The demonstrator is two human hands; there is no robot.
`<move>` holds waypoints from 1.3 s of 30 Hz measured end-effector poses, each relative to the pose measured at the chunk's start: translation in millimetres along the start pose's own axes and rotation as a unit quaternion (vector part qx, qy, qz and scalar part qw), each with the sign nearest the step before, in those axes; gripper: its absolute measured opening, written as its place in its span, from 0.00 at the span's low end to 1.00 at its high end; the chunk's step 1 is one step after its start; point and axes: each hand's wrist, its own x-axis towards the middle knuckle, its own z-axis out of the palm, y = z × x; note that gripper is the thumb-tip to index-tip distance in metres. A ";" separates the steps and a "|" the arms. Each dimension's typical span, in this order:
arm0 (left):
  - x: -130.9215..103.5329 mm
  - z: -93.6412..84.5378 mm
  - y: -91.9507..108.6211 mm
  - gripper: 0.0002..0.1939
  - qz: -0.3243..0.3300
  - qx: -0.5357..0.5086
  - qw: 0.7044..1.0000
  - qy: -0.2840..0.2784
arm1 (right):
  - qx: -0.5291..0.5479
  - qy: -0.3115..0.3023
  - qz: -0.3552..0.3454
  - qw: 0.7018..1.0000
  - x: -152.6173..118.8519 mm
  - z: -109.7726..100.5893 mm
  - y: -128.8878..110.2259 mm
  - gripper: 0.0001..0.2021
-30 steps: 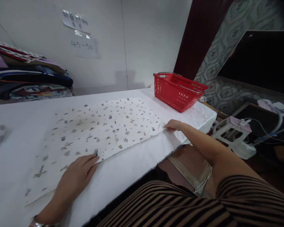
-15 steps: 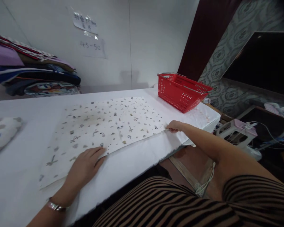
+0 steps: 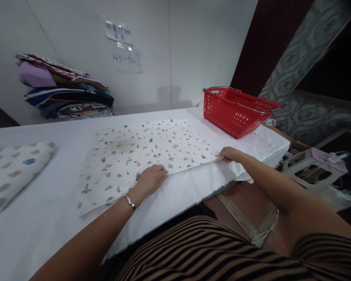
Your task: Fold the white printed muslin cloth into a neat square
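Note:
A thin white cloth (image 3: pixel 148 146) with small grey and brown printed motifs lies spread flat on the white-covered table. My right hand (image 3: pixel 231 153) pinches its near right corner, fingers curled closed around the fabric. Partway along the near edge, my left hand (image 3: pixel 150 178) rests with its fingers over the cloth and the thumb at the rim, closed on that edge. The layers under the fingertips are hidden.
At the table's right end stands a red plastic basket (image 3: pixel 236 115). Folded fabrics (image 3: pixel 70 93) are stacked by the back wall. To the left lies a folded white cloth with grey spots (image 3: pixel 14 168). A white and pink stool (image 3: pixel 317 168) is off the right side.
My left hand has slid right along the cloth's near edge, closer to my right hand. My right hand stays at the corner. The view has turned slightly left.

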 end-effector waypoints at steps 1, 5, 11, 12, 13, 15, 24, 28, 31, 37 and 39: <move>0.2 -0.5 -0.6 0.18 -0.005 -0.008 1.000 -0.001 | 0.003 -0.003 -0.001 1.000 0.8 1.7 2.6 0.05; 4.1 -2.8 -9.3 0.19 -0.032 -0.057 0.998 -0.001 | 0.026 -0.010 -0.002 1.000 6.6 7.6 12.6 0.04; 40.2 -2.2 -37.1 0.15 -0.100 -0.011 0.995 0.002 | 0.060 -0.010 -0.011 0.998 6.6 9.9 18.1 0.05; 46.5 -2.0 -40.8 0.14 -0.111 -0.008 0.994 -0.008 | 0.060 -0.010 -0.011 0.998 5.6 9.9 18.2 0.05; 51.9 -1.9 -43.7 0.13 -0.121 -0.008 0.992 -0.018 | 0.061 -0.010 -0.012 0.998 4.7 9.9 18.4 0.05; 59.7 -2.1 -47.0 0.12 -0.138 -0.014 0.990 -0.031 | 0.064 -0.014 -0.013 0.998 3.7 9.5 19.6 0.06; 68.7 -4.7 -49.8 0.12 -0.172 -0.003 0.984 -0.036 | 0.078 -0.037 0.002 0.996 7.0 8.1 27.0 0.07; 76.3 -10.0 -49.7 0.18 -0.141 -0.025 0.990 0.014 | 0.097 -0.047 0.001 0.994 9.8 7.8 28.7 0.08; 89.8 -5.6 -48.2 0.21 -0.098 -0.042 0.993 0.049 | 0.113 -0.049 0.006 0.992 13.0 7.0 31.4 0.08; 107.1 23.9 -50.9 0.27 -0.054 -0.040 0.995 -0.075 | 0.140 -0.043 -0.002 0.989 13.9 4.4 33.8 0.10; 108.9 26.7 -51.7 0.28 -0.056 -0.045 0.992 -0.105 | 0.159 -0.052 -0.011 0.986 13.8 3.7 35.1 0.11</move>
